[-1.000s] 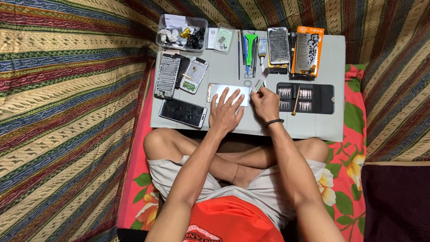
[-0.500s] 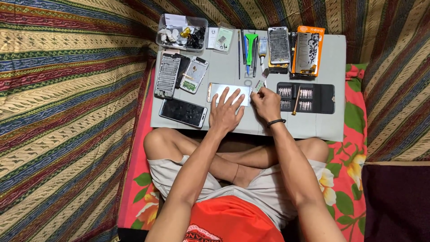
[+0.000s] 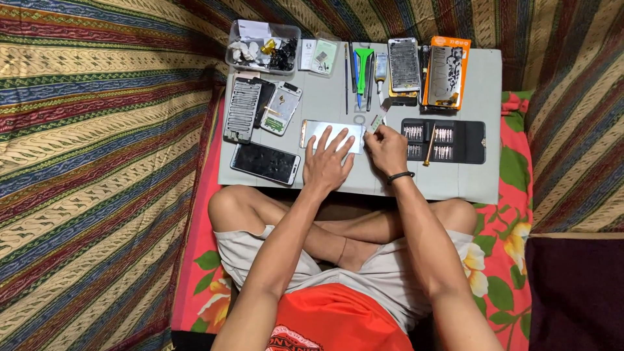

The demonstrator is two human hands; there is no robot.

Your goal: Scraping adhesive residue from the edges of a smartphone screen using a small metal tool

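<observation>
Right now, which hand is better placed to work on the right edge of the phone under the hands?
Probably the right hand: it sits at that edge of the phone with a small tool pinched in its fingers. The left hand lies flat on the phone, pinning it down.

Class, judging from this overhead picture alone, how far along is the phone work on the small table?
Done: tools are laid out and the bit kit lies open. In hand: the left hand lies flat on the white phone, while the right hand pinches a small piece at its right edge. Left: the phone appears closed; other phones, like the dark phone, lie untouched.
</observation>
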